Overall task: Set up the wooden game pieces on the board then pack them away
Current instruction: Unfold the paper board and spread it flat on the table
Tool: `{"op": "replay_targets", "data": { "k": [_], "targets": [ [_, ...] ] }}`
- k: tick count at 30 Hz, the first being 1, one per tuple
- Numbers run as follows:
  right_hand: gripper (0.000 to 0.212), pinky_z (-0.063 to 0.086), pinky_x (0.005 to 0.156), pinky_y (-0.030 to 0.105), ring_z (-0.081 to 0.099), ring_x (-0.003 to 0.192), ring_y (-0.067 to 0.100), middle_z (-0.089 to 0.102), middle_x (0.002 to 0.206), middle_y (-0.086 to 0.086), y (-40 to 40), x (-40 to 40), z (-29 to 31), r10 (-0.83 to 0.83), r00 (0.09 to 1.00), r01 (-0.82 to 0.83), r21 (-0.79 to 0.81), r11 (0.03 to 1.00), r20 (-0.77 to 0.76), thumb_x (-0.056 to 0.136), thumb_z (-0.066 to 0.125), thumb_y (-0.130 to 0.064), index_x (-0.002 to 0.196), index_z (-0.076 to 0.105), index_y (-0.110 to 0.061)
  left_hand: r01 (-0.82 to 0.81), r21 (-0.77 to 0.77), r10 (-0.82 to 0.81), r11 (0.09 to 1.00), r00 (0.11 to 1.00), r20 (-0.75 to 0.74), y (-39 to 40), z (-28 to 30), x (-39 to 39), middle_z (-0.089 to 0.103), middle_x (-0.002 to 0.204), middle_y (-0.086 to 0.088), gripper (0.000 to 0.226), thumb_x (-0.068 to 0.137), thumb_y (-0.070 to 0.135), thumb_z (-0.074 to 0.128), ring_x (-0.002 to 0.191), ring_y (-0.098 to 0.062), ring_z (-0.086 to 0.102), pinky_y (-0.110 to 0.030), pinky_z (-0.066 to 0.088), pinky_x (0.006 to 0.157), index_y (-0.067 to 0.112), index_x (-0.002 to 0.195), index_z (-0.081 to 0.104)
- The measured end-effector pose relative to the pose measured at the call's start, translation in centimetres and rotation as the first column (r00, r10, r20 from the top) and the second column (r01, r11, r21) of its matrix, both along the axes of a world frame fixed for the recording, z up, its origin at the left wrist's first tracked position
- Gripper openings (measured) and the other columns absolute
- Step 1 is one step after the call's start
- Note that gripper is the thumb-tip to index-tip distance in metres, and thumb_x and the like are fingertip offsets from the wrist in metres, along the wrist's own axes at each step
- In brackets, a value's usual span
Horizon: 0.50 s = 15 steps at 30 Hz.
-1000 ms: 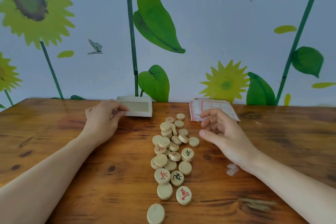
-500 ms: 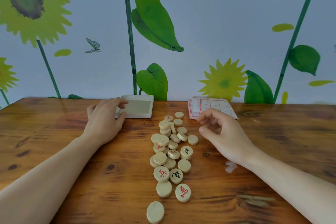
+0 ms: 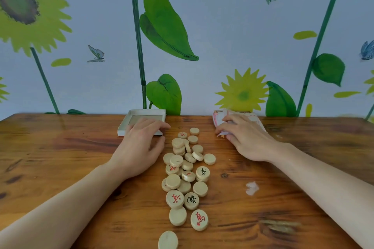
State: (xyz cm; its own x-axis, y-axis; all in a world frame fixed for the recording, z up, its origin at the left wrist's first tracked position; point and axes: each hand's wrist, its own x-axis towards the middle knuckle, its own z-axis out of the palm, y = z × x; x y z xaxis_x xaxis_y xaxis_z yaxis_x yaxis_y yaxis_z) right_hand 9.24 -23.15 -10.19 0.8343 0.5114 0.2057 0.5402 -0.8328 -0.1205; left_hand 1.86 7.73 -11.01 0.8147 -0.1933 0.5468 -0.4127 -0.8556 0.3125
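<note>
Left hand laid palm-down over the near right corner of the shallow white box, fingers spread and reaching across its near wall, thumb down on the table just short of that wall; fingers nearly straight, curled round nothing

Right hand set on the folded paper board, fingertips bent down over its near left edge where the red-lined sheets lift a little; cannot tell whether pinching the paper or only pressing on it

Between the two hands, and running back from them toward the wrists and the near table edge, a loose heap of round wooden game pieces, some stacked on one another, most blank side up. Nearest the left thumb, a small stack at the far end of the heap, just beside it but apart. A few faces with red characters, such as one level with the left forearm, and one black-marked disc touching it on the right-hand side. A lone blank piece well behind both hands at the near edge

Beside the right forearm, on its inner side, a small white smear on the wood

Beyond both hands, a wall mural of sunflowers, leaves and butterflies
</note>
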Motion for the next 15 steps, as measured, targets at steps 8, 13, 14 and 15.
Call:
{"op": "replay_targets", "data": {
  "k": [8,13,14,15],
  "targets": [
    [0.031,0.038,0.108,0.035,0.037,0.140,0.017,0.046,0.141,-0.010,-5.3,0.2,0.2,-0.074,0.997,0.074,-0.015,0.997,0.007,0.106,0.048,-0.019,0.125,0.063,-0.039,0.014,-0.163,-0.021,0.986,0.999,-0.040,-0.5,0.0,-0.2,0.065,0.118,0.019,0.025,0.102,0.019,0.053,0.112,0.006,0.053,-0.007,0.039,0.089,0.029,0.121,0.066],
    [0.033,0.034,0.110,0.034,0.035,0.143,0.015,0.044,0.150,-0.010,-7.8,0.1,0.0,-0.130,0.991,0.130,-0.034,0.991,0.010,0.106,0.047,-0.020,0.127,0.062,-0.041,0.020,-0.162,-0.030,0.987,0.998,-0.056,-0.8,0.0,-0.4,0.065,0.117,0.018,0.025,0.102,0.019,0.052,0.111,0.007,0.054,-0.003,0.038,0.086,0.027,0.121,0.067],
    [0.034,0.032,0.112,0.034,0.035,0.145,0.015,0.043,0.152,-0.010,-8.0,0.1,0.0,-0.136,0.991,0.136,-0.025,0.990,0.004,0.106,0.048,-0.019,0.128,0.062,-0.042,0.016,-0.162,-0.026,0.987,0.998,-0.057,-0.8,0.0,-0.4,0.065,0.117,0.018,0.025,0.102,0.019,0.052,0.111,0.006,0.054,-0.004,0.037,0.086,0.027,0.121,0.067],
    [0.036,0.031,0.114,0.036,0.034,0.146,0.015,0.043,0.154,-0.009,-8.2,0.2,-0.1,-0.134,0.991,0.134,-0.015,0.991,0.008,0.105,0.049,-0.019,0.129,0.061,-0.044,0.007,-0.164,-0.016,0.987,0.998,-0.053,-0.8,0.0,-0.4,0.065,0.117,0.018,0.025,0.102,0.018,0.053,0.110,0.005,0.054,-0.005,0.038,0.086,0.027,0.121,0.067]
  ]
}}
